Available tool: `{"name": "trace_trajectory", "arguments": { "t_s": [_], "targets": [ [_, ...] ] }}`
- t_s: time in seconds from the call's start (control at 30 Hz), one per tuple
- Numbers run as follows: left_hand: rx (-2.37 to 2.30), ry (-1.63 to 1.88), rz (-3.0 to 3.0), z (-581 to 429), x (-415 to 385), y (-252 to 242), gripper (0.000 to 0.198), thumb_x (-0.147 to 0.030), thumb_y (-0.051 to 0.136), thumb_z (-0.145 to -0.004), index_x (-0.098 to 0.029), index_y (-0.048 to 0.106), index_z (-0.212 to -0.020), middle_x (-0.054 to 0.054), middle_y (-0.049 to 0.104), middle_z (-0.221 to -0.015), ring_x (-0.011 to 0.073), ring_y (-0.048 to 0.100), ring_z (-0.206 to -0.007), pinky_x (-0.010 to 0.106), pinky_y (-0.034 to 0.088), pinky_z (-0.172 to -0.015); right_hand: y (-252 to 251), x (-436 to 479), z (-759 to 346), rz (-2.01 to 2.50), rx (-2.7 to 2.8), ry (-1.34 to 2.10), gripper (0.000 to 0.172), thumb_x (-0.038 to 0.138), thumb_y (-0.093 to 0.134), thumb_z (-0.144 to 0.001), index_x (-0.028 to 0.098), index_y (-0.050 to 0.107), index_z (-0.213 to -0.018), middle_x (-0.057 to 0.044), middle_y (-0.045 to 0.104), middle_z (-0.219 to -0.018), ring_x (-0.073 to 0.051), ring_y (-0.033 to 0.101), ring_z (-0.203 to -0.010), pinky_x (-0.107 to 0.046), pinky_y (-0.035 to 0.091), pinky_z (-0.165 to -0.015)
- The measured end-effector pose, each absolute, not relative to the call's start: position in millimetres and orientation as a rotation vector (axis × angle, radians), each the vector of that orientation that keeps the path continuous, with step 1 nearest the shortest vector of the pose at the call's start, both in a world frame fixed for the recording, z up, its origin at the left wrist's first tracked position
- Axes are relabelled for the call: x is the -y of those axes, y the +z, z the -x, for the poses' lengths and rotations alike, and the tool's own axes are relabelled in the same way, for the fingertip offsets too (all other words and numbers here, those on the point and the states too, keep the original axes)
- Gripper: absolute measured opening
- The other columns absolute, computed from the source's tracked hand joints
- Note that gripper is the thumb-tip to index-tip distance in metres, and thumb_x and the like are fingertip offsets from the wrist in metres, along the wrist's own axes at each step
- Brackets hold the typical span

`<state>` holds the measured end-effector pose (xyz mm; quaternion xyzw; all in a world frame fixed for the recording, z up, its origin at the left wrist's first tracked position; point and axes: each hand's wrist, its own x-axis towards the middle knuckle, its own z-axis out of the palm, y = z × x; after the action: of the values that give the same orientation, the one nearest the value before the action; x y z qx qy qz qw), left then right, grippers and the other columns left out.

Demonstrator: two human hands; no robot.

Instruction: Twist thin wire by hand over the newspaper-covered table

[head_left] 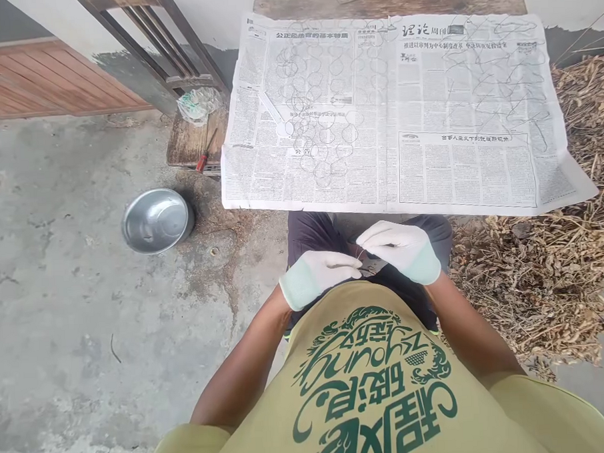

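Note:
Both my hands wear white gloves and meet close to my belly, above my lap. My left hand (320, 275) is closed, its fingers pinched toward the right. My right hand (400, 247) is closed too, pinching a thin wire and a small dark metal tool (370, 269) between the two hands. Ahead lies a spread newspaper (469, 166) on a wooden table. On the paper lie many small wire rings (322, 129) linked in a patch, and loose bent wire (496, 84) at the right.
A metal bowl (156, 219) sits on the concrete floor at left. A wooden chair (191, 141) beside the table carries a crumpled plastic bag (197, 103) and a red-handled screwdriver (203, 159). Dry straw and leaves (559, 269) cover the ground at right.

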<state>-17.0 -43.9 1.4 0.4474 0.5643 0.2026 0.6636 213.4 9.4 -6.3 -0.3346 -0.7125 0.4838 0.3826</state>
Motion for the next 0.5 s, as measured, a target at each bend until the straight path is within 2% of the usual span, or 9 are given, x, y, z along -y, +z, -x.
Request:
{"name": "trace_trajectory", "arguments": {
  "t_s": [0.13, 0.2, 0.3, 0.4, 0.5],
  "targets": [
    [-1.213, 0.407, -0.857, 14.8, 45.0, -8.8, 0.021, -0.033, 0.084, -0.081, -0.020, 0.086, -0.098, 0.006, 0.084, -0.087, 0.0158, 0.071, -0.068, 0.027, 0.060, -0.066, -2.3, -5.2, -210.7, 0.936, 1.809, 1.256, 0.019, 0.021, 0.070, -0.096, 0.027, 0.086, -0.087, -0.003, 0.084, -0.105, -0.022, 0.079, -0.096, -0.038, 0.065, -0.091],
    [-1.179, 0.450, -0.819, 12.8, 47.7, -11.8, 0.022, -0.032, 0.084, -0.082, -0.018, 0.085, -0.099, 0.006, 0.083, -0.084, 0.0146, 0.070, -0.064, 0.028, 0.061, -0.068, -1.6, -1.1, -207.9, 1.043, 1.753, 1.327, 0.019, 0.021, 0.069, -0.095, 0.026, 0.085, -0.086, -0.003, 0.084, -0.106, -0.022, 0.079, -0.098, -0.037, 0.063, -0.092],
    [-1.216, 0.488, -0.831, 6.9, 53.5, -11.5, 0.024, -0.034, 0.083, -0.084, -0.018, 0.085, -0.102, 0.007, 0.083, -0.084, 0.0180, 0.076, -0.075, 0.031, 0.064, -0.079, -0.6, 4.4, -202.6, 1.278, 1.574, 1.480, 0.019, 0.021, 0.066, -0.092, 0.024, 0.084, -0.086, -0.004, 0.084, -0.096, -0.020, 0.078, -0.088, -0.033, 0.063, -0.081],
    [-1.333, 0.527, -0.937, -2.3, 59.8, -13.5, 0.020, -0.029, 0.082, -0.084, -0.021, 0.086, -0.102, 0.006, 0.085, -0.095, 0.0216, 0.079, -0.092, 0.033, 0.063, -0.090, 0.3, 5.7, -198.2, 1.447, 1.357, 1.631, 0.015, 0.024, 0.067, -0.087, 0.021, 0.082, -0.084, -0.004, 0.081, -0.081, -0.019, 0.075, -0.072, -0.030, 0.060, -0.065],
    [-1.433, 0.566, -1.133, -10.9, 65.5, -23.6, 0.016, -0.022, 0.076, -0.086, -0.024, 0.087, -0.097, 0.002, 0.085, -0.104, 0.0231, 0.078, -0.103, 0.035, 0.059, -0.102, -0.4, 3.0, -196.6, 1.473, 1.261, 1.720, 0.014, 0.028, 0.069, -0.085, 0.018, 0.078, -0.079, -0.004, 0.079, -0.074, -0.018, 0.073, -0.064, -0.029, 0.058, -0.061]
  ]
}}
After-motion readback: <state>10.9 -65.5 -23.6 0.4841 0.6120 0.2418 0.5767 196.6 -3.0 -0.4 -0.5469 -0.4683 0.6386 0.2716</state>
